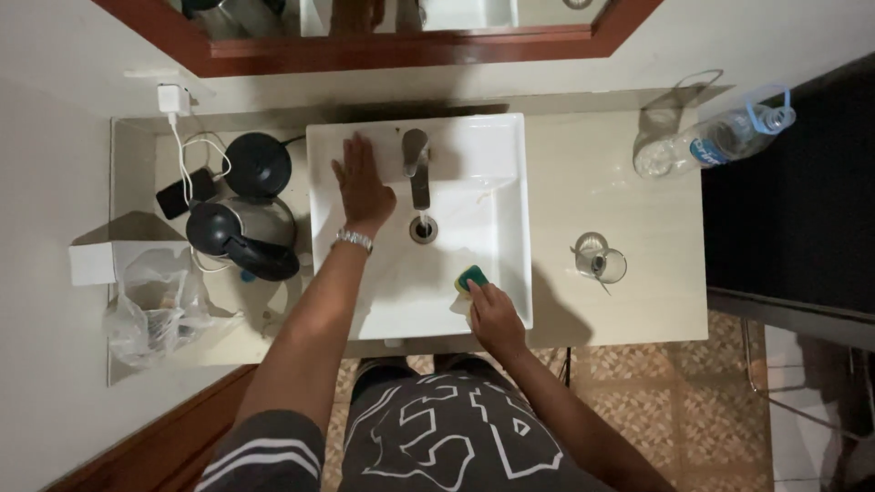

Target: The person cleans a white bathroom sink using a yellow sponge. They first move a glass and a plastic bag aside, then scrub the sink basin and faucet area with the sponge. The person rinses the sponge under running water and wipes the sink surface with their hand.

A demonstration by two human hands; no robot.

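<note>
Glossy ceramic sink (pixel 497 146); shiny metal tap (pixel 416 159); clear plastic bottle (pixel 706 146).

Sponge (pixel 471 277) half under right-hand fingers (pixel 480 293); mirror (pixel 383 36) cut off at top edge.

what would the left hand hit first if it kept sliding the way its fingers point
Probably the sink's back rim, then the wall under the mirror. The left hand points away from the person, left of the faucet.

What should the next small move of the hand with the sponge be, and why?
Probably a short wipe toward the drain. The right hand holds the sponge at the near right corner of the white sink, so most of the basin lies ahead of it. The left hand rests flat in the basin's back left part, beside the tap.
</note>
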